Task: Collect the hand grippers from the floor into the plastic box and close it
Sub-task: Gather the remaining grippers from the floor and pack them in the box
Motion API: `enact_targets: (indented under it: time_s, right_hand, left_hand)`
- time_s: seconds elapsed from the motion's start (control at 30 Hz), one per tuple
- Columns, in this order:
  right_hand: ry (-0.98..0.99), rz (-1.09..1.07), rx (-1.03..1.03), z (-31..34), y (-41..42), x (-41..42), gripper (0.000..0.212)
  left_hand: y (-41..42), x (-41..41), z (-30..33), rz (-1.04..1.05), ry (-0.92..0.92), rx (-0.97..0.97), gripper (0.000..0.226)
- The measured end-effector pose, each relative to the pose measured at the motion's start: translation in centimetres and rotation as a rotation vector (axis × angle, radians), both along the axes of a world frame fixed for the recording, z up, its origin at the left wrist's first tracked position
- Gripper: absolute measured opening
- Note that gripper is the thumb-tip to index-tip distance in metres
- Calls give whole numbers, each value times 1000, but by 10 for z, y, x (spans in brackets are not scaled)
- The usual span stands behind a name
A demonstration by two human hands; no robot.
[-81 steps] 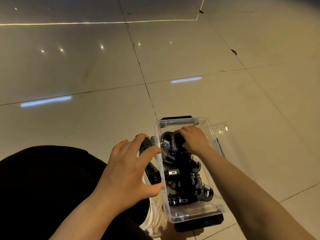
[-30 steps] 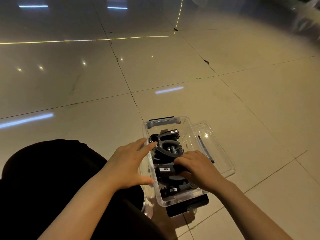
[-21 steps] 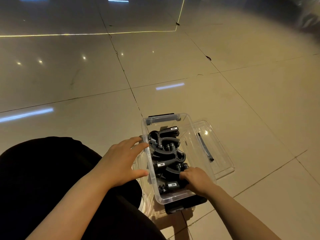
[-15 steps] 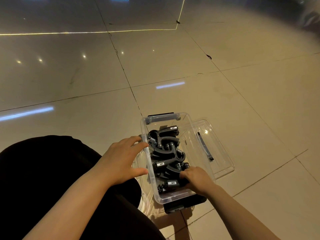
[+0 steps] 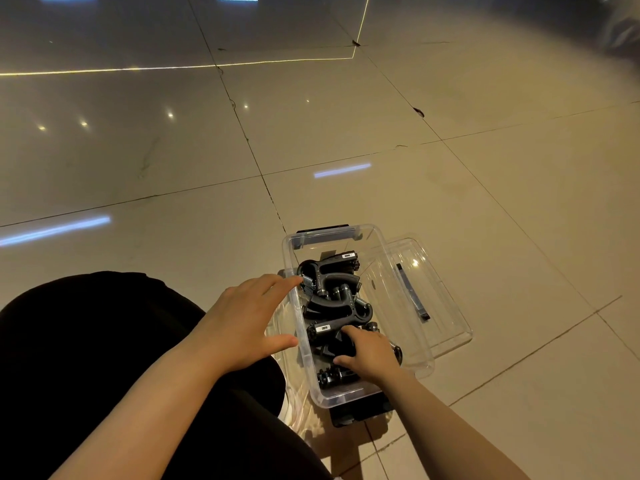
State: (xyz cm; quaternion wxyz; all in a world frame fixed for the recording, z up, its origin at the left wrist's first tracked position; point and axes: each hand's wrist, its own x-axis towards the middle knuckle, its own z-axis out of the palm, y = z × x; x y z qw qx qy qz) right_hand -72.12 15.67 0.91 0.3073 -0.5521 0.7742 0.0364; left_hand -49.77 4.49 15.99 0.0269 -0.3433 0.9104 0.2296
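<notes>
A clear plastic box (image 5: pixel 372 237) stands on the tiled floor, open at the top. Several black hand grippers (image 5: pixel 332 289) lie piled inside it. My left hand (image 5: pixel 249 320) rests on the box's left wall, fingers spread and straight, the fingertips at the rim. My right hand (image 5: pixel 370 355) is inside the near end of the box, fingers bent down onto the grippers there; how it holds them is hidden. The clear lid (image 5: pixel 436 306) lies flat on the floor against the box's right side.
My black-clad knee (image 5: pixel 104 341) fills the lower left, close to the box. A black latch (image 5: pixel 360 414) sticks out under the box's near end. Glossy beige floor tiles (image 5: pixel 415 140) stretch away on all other sides.
My right hand has moved from the far end of the box to the near end. My left hand let go of a hand gripper and came to the box wall. The view shifted slightly.
</notes>
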Motion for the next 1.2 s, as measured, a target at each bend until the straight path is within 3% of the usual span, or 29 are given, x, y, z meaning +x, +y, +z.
enact_targets:
  time_s: [0.23, 0.47, 0.8, 1.0, 1.2]
  right_hand:
    - [171, 11, -45, -8, -9, 12, 30]
    - [205, 35, -59, -12, -15, 15, 47]
    - [290, 35, -98, -16, -19, 30, 37]
    - [273, 68, -133, -15, -7, 20, 51]
    - [263, 3, -77, -8, -11, 24, 38]
  left_hand:
    - [-1, 1, -2, -4, 2, -1, 84]
    - [-1, 3, -3, 1, 12, -8, 83]
    - [-2, 4, -3, -1, 47, -13, 81]
    - [-3, 5, -5, 2, 52, -19, 79]
    - [-3, 5, -6, 6, 48, -52, 76]
